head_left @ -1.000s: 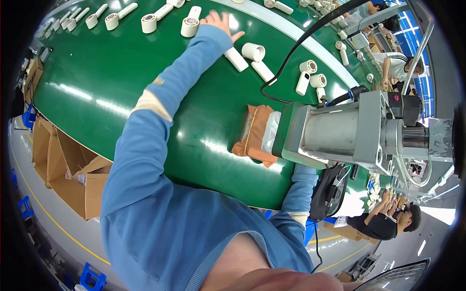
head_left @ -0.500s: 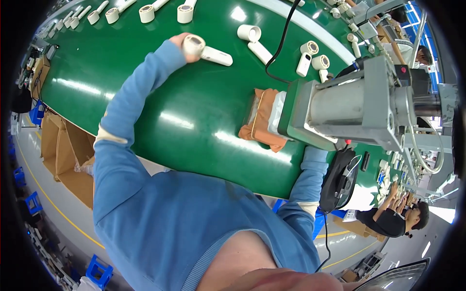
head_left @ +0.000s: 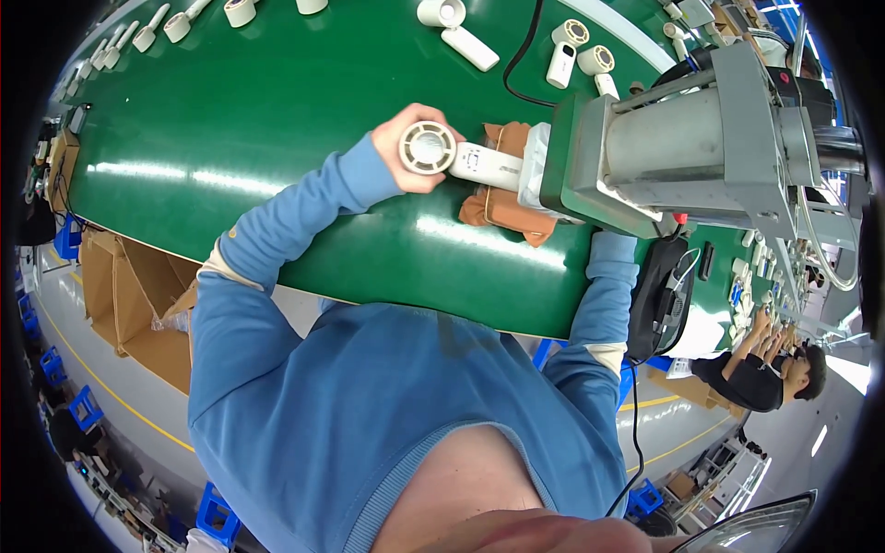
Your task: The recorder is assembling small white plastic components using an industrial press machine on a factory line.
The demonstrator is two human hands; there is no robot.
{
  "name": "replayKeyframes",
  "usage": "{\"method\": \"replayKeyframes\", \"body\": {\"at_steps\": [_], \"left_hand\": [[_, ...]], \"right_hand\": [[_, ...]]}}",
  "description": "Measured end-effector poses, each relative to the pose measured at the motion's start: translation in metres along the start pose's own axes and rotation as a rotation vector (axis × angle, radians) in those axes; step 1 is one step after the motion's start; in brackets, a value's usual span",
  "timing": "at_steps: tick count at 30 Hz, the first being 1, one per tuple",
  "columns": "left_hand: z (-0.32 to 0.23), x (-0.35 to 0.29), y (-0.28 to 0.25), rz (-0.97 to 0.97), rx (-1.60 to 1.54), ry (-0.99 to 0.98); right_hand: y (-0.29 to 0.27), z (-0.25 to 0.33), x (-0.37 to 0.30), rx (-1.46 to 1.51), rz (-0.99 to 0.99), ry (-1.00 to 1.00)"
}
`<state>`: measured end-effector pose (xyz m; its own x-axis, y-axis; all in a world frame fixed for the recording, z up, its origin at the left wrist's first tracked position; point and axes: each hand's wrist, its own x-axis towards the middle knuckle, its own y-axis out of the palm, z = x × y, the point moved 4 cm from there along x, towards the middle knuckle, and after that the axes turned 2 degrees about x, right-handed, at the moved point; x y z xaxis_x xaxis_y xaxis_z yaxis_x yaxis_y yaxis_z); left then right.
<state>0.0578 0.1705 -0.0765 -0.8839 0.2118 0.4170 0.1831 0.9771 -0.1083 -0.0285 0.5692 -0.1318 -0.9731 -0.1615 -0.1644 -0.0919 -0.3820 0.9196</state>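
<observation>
My left hand point(head_left: 394, 152) is closed round the ring-shaped head of a white handheld fan point(head_left: 489, 166). The fan's handle points right, its end at the white-covered face of a grey and green press point(head_left: 664, 138). Under the handle lies a pad wrapped in orange-brown cloth point(head_left: 507, 217); whether the fan rests on it I cannot tell. My right forearm, in a blue sleeve point(head_left: 610, 267), runs up behind the press, which hides the right hand.
More white fans point(head_left: 470, 48) stand and lie along the far side of the green table point(head_left: 230, 101). A black cable point(head_left: 527, 64) hangs near the press. At right are a black bag point(head_left: 659, 295) and a co-worker point(head_left: 761, 369). A cardboard box point(head_left: 138, 286) stands below the left edge.
My left hand has brought the fan from the far part of the table rightward and nearer, up to the press. The view has shifted slightly. My right arm stays by the press.
</observation>
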Motion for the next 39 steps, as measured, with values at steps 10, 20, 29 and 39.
{"method": "replayKeyframes", "body": {"at_steps": [10, 20, 29, 39], "left_hand": [[0.013, 0.015, 0.028, 0.077, 0.218, -0.051], [-0.006, 0.041, -0.007, 0.339, 0.151, -0.131], [0.107, 0.115, -0.191, -0.780, 1.247, -0.242], [0.068, 0.194, -0.127, -0.401, 1.679, -0.520]], "right_hand": [[0.039, -0.031, 0.001, -0.037, 0.268, 0.151], [-0.003, -0.009, -0.019, 0.206, 0.098, 0.128], [-0.100, 0.046, -0.001, -0.186, 0.480, -0.182], [-0.110, 0.037, -0.007, -0.041, -0.077, -0.196]]}}
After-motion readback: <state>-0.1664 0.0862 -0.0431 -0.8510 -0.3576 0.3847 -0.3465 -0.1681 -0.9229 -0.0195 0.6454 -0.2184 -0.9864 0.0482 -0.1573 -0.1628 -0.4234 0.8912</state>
